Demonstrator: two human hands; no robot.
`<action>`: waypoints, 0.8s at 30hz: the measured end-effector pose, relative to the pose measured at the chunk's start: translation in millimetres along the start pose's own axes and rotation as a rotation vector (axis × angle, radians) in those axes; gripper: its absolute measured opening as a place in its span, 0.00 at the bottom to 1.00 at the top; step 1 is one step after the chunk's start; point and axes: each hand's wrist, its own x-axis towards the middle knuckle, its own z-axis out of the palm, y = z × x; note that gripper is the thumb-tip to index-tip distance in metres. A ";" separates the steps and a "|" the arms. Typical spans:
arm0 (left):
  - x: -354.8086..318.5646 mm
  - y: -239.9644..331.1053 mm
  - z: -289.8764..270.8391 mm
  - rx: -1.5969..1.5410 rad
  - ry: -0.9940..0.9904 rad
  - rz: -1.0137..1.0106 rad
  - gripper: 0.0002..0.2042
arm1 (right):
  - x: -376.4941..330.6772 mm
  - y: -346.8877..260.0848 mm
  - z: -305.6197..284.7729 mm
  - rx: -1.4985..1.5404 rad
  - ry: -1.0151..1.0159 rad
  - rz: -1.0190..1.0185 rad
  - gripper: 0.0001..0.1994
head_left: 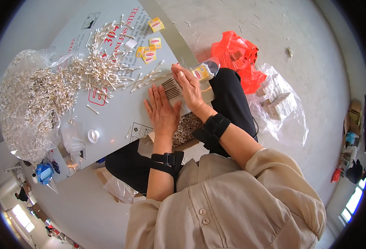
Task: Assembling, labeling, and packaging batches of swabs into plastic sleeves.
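At the table's near edge lies a row of cotton swabs (172,89) with brown sticks, side by side between my hands. My left hand (165,113) is open, palm down, with its fingertips at the left end of the row. Stretched out flat, the fingers of my right hand (190,90) lie across the sticks. Just beyond the right hand, a clear plastic pack (210,66) with a yellow label (201,72) shows white swab tips at its end. How far the sticks reach into it is hidden by my right hand. Below my hands, a box of brown-stick swabs (187,128) sits at my lap.
Loose swabs (96,68) spill over the table (120,97) from a large clear bag (15,99) on the left. Several yellow cards (156,25), a white round cap (93,136) and clear containers (72,139) lie there. Right, on the floor, are a red bag (237,54) and clear bag (295,120) with white packs.
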 end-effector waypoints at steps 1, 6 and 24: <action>0.5 2.6 -0.7 0.009 -0.005 -0.009 0.41 | 0.5 0.7 -0.8 -0.001 0.002 -0.011 0.20; -6.4 10.8 -1.4 0.019 -0.034 -0.017 0.42 | -0.4 3.2 -3.4 -0.034 0.005 -0.031 0.20; 38.3 7.5 -5.5 -0.786 0.302 0.032 0.30 | 4.1 -8.7 -6.8 0.038 -0.015 -0.083 0.21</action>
